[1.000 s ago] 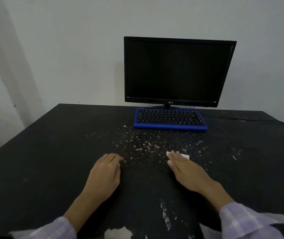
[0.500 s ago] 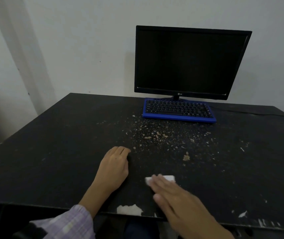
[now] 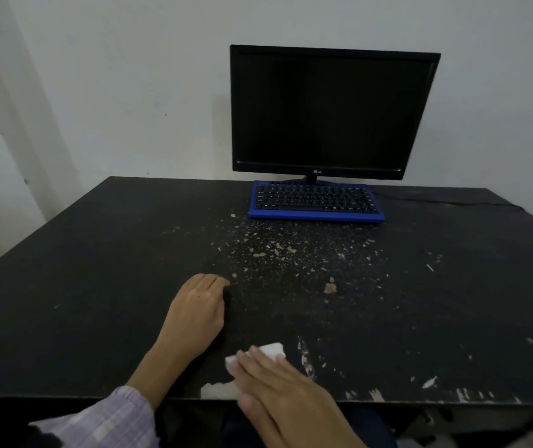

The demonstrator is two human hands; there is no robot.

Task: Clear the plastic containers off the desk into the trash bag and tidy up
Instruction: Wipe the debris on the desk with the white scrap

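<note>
Two hands, right hand (image 3: 286, 388) (flat) on tissue (image 3: 271, 350)

Black desk (image 3: 97, 286): blue keyboard (image 3: 316, 202) and monitor (image 3: 333, 113) far centre; crumbs (image 3: 278, 250) scattered mid-surface; white tissue (image 3: 273, 350) near edge.

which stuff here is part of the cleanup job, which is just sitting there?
In the job: right hand pressing white wipe; left hand resting on desk; crumbs.

Just there: monitor, blue keyboard, cable.
</note>
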